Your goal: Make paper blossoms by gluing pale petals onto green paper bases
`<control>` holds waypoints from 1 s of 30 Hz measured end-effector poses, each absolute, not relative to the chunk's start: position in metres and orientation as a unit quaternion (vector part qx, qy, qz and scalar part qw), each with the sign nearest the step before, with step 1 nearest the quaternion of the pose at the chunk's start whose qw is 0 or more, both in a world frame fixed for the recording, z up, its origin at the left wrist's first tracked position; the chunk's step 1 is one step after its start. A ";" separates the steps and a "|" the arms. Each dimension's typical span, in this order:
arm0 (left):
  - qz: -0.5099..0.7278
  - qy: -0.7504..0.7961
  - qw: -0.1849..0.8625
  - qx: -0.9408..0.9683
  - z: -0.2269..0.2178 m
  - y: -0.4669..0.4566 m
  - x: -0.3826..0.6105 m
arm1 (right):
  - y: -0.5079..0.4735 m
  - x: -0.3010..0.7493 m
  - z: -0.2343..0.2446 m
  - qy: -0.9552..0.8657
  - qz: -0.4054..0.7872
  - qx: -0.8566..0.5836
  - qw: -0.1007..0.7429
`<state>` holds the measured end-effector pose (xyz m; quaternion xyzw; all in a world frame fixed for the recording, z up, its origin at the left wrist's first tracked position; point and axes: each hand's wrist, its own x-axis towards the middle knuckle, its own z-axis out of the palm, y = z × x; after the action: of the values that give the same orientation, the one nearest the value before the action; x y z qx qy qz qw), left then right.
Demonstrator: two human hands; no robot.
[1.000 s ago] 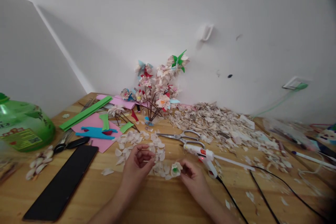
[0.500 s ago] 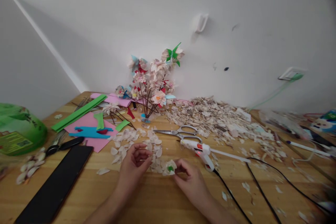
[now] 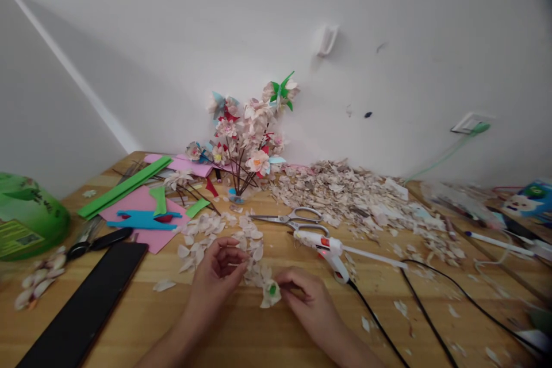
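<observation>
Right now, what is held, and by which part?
Right hand pinches a small white paper flower with green centre by its edge; left hand: cannot tell.

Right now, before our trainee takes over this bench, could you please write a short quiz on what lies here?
1. True or false: the scissors lie farther from the person than the glue gun.
2. Which hand holds the small flower? A left, B right, C neither.
3. Fill in: the small flower's centre is ___.
Key: 1 true; 2 B; 3 green.
</observation>
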<state>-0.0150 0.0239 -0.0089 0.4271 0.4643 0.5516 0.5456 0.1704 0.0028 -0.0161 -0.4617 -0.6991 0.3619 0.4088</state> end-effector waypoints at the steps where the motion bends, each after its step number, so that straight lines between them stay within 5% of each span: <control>1: 0.552 0.467 0.545 0.425 -0.008 0.025 -0.016 | 0.003 0.170 -0.015 -0.704 0.357 -0.460 0.407; 9: 0.579 0.451 0.542 0.408 -0.005 0.028 -0.022 | 0.005 0.179 -0.015 -0.695 0.441 -0.418 0.384; 19: 0.556 0.425 0.542 0.466 0.000 0.021 -0.019 | -0.004 0.192 -0.012 -0.873 0.161 -0.334 0.318; 30: 0.458 0.382 0.385 0.704 0.008 0.002 -0.032 | -0.008 0.197 -0.003 -0.907 0.093 -0.293 0.288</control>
<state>-0.0316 0.0025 0.0078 0.7041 0.3818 0.4584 0.3851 0.1971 -0.0078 -0.0028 -0.2925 -0.9070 0.0927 0.2884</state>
